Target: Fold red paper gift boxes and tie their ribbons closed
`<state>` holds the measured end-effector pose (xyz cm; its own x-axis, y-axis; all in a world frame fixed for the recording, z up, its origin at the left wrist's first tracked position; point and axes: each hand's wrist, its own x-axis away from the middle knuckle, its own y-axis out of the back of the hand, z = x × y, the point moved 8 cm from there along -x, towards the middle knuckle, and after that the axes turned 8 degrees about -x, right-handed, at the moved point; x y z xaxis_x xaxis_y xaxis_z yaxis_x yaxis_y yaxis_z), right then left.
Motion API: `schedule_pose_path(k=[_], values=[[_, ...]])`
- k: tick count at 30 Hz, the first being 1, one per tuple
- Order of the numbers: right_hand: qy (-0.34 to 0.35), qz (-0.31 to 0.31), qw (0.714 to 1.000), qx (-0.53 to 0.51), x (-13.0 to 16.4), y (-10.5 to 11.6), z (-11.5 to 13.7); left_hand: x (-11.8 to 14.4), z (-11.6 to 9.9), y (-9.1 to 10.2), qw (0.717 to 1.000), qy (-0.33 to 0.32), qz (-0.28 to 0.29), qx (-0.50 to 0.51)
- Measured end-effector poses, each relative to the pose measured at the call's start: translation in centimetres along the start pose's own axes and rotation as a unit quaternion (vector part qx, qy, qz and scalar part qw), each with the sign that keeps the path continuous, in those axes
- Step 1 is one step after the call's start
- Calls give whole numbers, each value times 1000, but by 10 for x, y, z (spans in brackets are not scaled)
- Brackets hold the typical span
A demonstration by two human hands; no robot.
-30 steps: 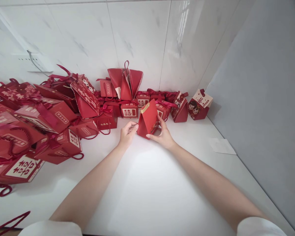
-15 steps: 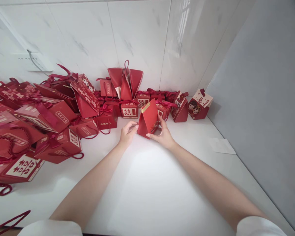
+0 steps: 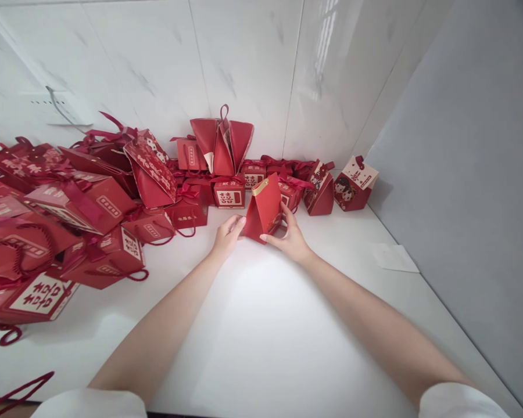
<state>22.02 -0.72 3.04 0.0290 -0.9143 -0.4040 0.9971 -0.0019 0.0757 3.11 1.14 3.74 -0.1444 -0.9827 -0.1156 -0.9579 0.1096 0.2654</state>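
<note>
Between both hands [image 3: 227,237] [image 3: 293,239], red box [image 3: 267,208]

A person's white left sleeve [image 3: 91,404] and matching right sleeve [image 3: 457,402], both plain, loose and rounded at the hem [image 3: 122,395], give way to slim, bare forearms [image 3: 157,325] that narrow evenly toward the wrists [image 3: 307,255], the left grip [image 3: 227,237] and right grip [image 3: 293,238] likewise bare and slender-fingered.
</note>
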Motion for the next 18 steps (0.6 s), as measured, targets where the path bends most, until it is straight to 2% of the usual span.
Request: schedule_pose_path(k=[18], values=[[4, -2, 1000, -3, 0, 1, 1, 0, 0, -1, 999, 8, 33, 19]])
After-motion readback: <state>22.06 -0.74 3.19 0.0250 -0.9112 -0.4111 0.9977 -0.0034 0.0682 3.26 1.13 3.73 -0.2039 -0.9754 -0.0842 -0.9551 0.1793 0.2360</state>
